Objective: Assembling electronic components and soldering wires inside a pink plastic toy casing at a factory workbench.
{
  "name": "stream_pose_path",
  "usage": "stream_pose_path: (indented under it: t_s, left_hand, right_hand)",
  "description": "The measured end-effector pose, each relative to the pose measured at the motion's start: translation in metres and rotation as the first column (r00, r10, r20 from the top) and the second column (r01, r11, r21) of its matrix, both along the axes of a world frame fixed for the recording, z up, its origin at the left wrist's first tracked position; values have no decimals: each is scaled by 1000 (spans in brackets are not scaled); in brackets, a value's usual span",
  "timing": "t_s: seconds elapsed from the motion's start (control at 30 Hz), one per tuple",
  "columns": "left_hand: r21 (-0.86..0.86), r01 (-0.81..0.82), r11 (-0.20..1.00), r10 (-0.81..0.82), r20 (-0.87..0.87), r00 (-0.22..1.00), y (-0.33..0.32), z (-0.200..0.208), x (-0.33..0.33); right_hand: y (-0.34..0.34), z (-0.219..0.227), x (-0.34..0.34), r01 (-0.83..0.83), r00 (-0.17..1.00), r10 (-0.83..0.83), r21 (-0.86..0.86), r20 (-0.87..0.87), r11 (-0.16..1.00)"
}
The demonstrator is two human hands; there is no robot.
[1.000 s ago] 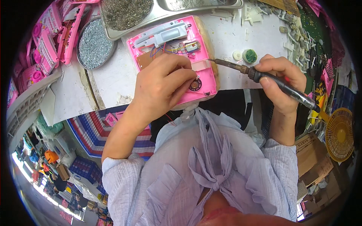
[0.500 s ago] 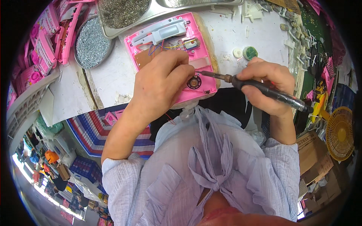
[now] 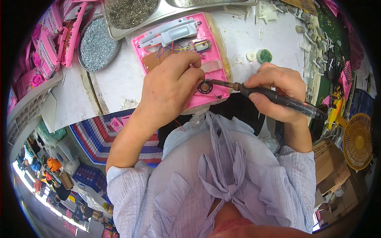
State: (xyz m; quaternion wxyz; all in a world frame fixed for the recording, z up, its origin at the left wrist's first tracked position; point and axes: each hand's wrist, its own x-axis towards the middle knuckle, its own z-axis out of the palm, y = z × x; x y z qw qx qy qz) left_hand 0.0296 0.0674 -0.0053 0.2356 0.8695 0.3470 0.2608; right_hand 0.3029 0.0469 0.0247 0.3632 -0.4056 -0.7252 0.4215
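Note:
A pink plastic housing [image 3: 216, 51] lies open on the table before me. Inside it are a grey plastic part [image 3: 174, 35], a small motor [image 3: 203, 46], coloured wires, a brown board [image 3: 152, 62] and a round speaker [image 3: 205, 87]. My left hand [image 3: 166, 81] rests over the housing's left side, thumb and forefinger pinched beside the speaker; what they hold is hidden. With my right hand [image 3: 279, 85] I grip the black handle of a soldering iron [image 3: 270, 96]. Its dark tip points left, at the speaker's upper right edge near my left fingertips.
A round bowl of screws [image 3: 99, 43] and a metal tray [image 3: 158, 16] with a heap of small metal parts stand behind. Right of the housing are a white round piece [image 3: 251, 55] and a green-topped pot [image 3: 264, 56]. Pink housings [image 3: 47, 55] pile up at left; a yellow fan [image 3: 357, 141] is at right.
The soldering iron's tip has moved slightly down and right, from above the speaker to its upper right edge. My right hand has shifted a little left; my left hand is almost still.

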Motion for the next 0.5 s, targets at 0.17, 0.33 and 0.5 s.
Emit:
stream_pose_path:
  t_s: [0.17, 0.33, 0.5]
  left_hand:
    - [0, -2, 1000, 2, 5, 1000, 0, 1, 0]
    - [8, -3, 1000, 3, 8, 1000, -1, -1, 1]
    - [6, 1, 1000, -1, 11, 1000, 0, -1, 2]
  right_hand:
    - [0, 1, -3, 9, 1000, -9, -21, -4, 1000]
    - [0, 5, -4, 7, 998, -9, 27, 66, 1000]
    - [-5, 15, -10, 54, 993, -58, 35, 101, 998]
